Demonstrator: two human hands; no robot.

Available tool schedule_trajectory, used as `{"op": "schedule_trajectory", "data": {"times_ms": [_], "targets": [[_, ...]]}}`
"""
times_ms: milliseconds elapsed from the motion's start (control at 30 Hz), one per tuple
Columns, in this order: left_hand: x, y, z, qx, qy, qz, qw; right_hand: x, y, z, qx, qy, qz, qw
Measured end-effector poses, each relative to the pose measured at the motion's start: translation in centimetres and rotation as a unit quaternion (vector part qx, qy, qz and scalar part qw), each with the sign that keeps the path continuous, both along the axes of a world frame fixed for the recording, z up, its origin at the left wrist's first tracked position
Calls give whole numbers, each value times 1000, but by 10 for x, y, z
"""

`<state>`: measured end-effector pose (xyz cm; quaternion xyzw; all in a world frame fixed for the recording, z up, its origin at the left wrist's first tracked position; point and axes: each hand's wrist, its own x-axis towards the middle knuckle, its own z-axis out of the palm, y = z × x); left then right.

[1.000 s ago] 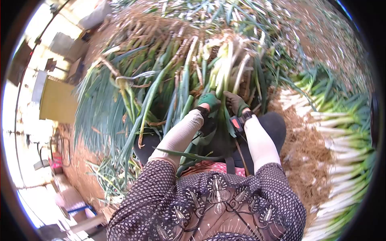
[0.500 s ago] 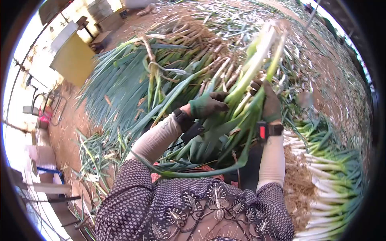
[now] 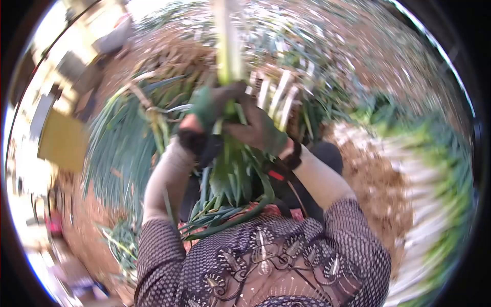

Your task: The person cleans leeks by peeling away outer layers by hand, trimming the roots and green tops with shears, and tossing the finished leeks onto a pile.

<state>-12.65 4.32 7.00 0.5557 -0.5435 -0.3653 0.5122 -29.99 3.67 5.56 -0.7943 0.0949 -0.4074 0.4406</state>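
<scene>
Both my hands wear dark green gloves and meet in front of my chest around a leek (image 3: 230, 46). Its pale shaft stands upright above them, with the root end beyond the top of the picture. My left hand (image 3: 212, 105) is closed round the leek where white turns to green. Just below, my right hand (image 3: 261, 128) wraps the leafy part, its fingers blurred by motion. Green leaves (image 3: 230, 176) hang down from under my hands toward my lap. Several other leeks with white shafts (image 3: 281, 97) lie just beyond my right hand.
A big heap of untrimmed leeks (image 3: 120, 146) lies at the left. On the right, a curved row of white-shafted leeks (image 3: 422, 204) rests on the brown ground, roots inward. Leaf scraps (image 3: 307, 30) litter the far ground. A yellow box (image 3: 64, 140) stands at far left.
The hands have come together and moved left, and the leek has swung from leaning right to upright. The view has turned, showing more of the row on the right.
</scene>
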Motion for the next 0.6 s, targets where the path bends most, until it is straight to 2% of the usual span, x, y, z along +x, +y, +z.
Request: {"op": "schedule_trajectory", "data": {"times_ms": [33,67,100,133,167,200,233,300,333,367,400,500,567,600], "targets": [[1,5,9,-14,61,-22,998,-6,-5,8,47,-22,70,996],[1,10,19,-27,122,-44,991,-8,-15,6,-8,-73,50,996],[9,20,25,-126,-242,-42,961,-18,-16,27,4,-82,46,996],[15,20,29,-266,-414,0,871,-27,-19,32,31,-91,-57,994],[1,31,51,-115,-154,-55,980,-34,-31,46,21,-154,-78,985],[-14,43,73,6,149,-20,989,-39,-48,56,-28,-221,-154,963],[-27,58,91,-18,100,-9,995,-50,-65,71,-62,-224,-244,942],[-20,74,97,-10,54,-67,996,-86,-72,125,-178,-251,-314,898],[-22,80,99,0,19,-112,994,-76,-114,126,-119,-387,-265,875],[-25,86,100,10,-15,-155,988,-86,-116,142,-83,-433,-145,886],[-51,92,103,-2,9,-143,990,-111,-138,150,-188,-295,-242,905],[-65,89,91,14,68,-214,974,-109,-141,159,-41,-248,-48,967],[-60,72,79,40,50,-241,968,-96,-131,161,110,-210,195,952],[-63,66,78,23,64,-265,962,-95,-127,154,141,-179,151,962]]}}
